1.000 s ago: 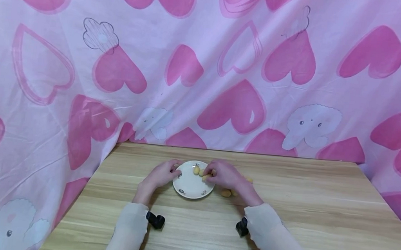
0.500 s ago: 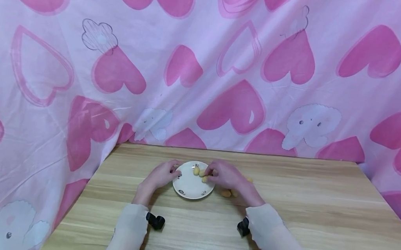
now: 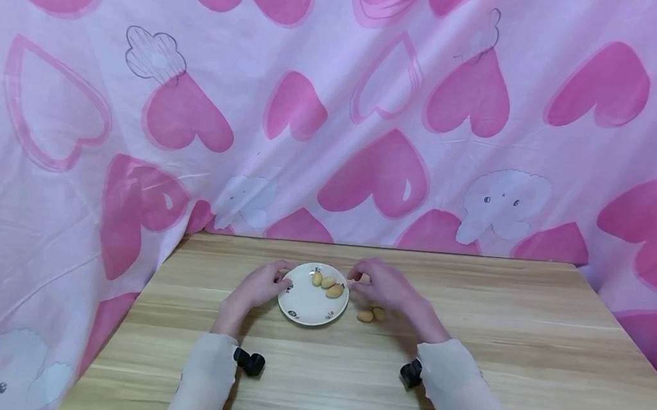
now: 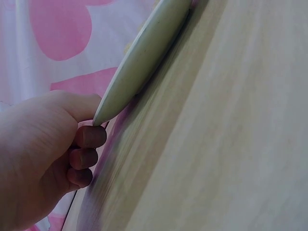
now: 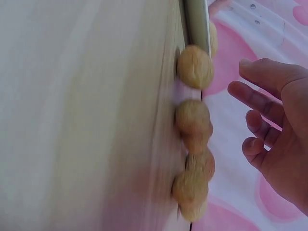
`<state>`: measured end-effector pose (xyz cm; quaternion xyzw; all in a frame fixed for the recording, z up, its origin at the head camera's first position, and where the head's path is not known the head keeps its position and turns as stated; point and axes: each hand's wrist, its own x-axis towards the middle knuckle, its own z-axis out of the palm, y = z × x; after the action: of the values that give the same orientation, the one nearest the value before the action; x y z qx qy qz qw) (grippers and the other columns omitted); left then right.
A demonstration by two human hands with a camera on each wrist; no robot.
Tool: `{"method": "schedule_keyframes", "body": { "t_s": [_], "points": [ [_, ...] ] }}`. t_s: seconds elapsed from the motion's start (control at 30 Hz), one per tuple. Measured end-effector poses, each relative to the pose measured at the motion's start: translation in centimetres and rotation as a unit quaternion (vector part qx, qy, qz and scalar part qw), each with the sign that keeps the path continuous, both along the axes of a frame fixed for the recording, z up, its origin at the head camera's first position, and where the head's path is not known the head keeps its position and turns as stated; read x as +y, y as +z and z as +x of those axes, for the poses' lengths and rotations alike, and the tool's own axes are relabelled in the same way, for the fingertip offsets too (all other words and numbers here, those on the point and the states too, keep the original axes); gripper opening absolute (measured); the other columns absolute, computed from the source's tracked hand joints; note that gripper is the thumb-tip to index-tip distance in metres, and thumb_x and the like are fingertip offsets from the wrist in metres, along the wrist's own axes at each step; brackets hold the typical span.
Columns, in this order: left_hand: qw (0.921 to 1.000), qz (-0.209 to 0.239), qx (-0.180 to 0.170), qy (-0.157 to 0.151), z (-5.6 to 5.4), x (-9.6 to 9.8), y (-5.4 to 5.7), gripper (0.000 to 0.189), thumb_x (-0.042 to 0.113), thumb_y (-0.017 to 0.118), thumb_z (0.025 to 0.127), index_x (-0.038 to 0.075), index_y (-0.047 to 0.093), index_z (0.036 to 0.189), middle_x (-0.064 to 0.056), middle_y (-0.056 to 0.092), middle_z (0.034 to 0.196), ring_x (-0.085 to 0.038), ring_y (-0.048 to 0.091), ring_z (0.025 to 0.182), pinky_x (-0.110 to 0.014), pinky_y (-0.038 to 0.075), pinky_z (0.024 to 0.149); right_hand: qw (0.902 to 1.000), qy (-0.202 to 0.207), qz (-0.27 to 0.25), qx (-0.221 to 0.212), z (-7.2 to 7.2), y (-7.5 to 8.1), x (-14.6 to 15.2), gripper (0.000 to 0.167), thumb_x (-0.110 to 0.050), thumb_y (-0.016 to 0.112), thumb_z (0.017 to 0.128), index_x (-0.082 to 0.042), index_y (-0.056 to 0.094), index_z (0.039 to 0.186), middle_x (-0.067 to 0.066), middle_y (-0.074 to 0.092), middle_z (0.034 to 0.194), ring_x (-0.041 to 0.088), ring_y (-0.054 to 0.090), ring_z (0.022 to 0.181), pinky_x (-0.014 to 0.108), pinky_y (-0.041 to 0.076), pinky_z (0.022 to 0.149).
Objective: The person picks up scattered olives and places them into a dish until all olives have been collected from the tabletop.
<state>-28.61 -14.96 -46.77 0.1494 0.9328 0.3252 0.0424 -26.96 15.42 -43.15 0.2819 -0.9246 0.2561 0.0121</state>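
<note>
A round white plate (image 3: 308,309) with small dark prints around its rim lies on the table. Three tan, oval, nut-like pieces (image 3: 329,282) sit together in its far right part. My left hand (image 3: 258,284) pinches the plate's left rim; the left wrist view shows the thumb on top and curled fingers (image 4: 91,137) beneath. Just right of the plate, my right hand (image 3: 386,285) hovers with nothing in it, thumb and fingers (image 5: 255,98) apart. Below and beside it, several more nut-like pieces (image 5: 191,187) lie in a rough line on the table, partly hidden by that hand in the head view.
The wood-grain table (image 3: 326,378) runs back to a pink heart-print cloth (image 3: 377,170) hanging behind it and along the left side. A black wrist camera (image 3: 249,361) is strapped at each cuff.
My right hand has let go of a nut-like piece on the plate and moved right, off the rim, its fingers parted. The left hand keeps its hold. The head view has shifted slightly.
</note>
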Motion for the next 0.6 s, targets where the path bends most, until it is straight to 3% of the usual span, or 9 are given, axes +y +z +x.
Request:
{"method": "schedule_keyframes", "body": {
  "t_s": [0.27, 0.6],
  "points": [
    [1.0000, 0.003, -0.001, -0.005, 0.0, 0.0, -0.3, 0.037, 0.022, 0.064, 0.096, 0.012, 0.061, 0.131, 0.003, 0.063, 0.077, -0.012, 0.053, 0.068, -0.030, 0.043, 0.066, 0.9998, -0.013, 0.014, 0.009, -0.1, -0.3, 1.9, 0.018, -0.017, 0.069, 0.091, -0.012, 0.072, 0.108, -0.001, 0.070, 0.100, 0.021, 0.065, 0.100, 0.039, 0.052, 0.087],
    [1.0000, -0.002, -0.004, -0.004, -0.1, -0.1, -0.4, 0.037, 0.022, 0.063, 0.096, 0.013, 0.061, 0.132, 0.002, 0.061, 0.075, -0.012, 0.051, 0.066, -0.028, 0.041, 0.063, 0.9995, -0.020, 0.011, -0.022, -0.5, -0.6, 3.5, 0.024, -0.019, 0.072, 0.090, -0.010, 0.071, 0.112, 0.001, 0.070, 0.102, 0.021, 0.063, 0.098, 0.039, 0.051, 0.086]
  ]
}}
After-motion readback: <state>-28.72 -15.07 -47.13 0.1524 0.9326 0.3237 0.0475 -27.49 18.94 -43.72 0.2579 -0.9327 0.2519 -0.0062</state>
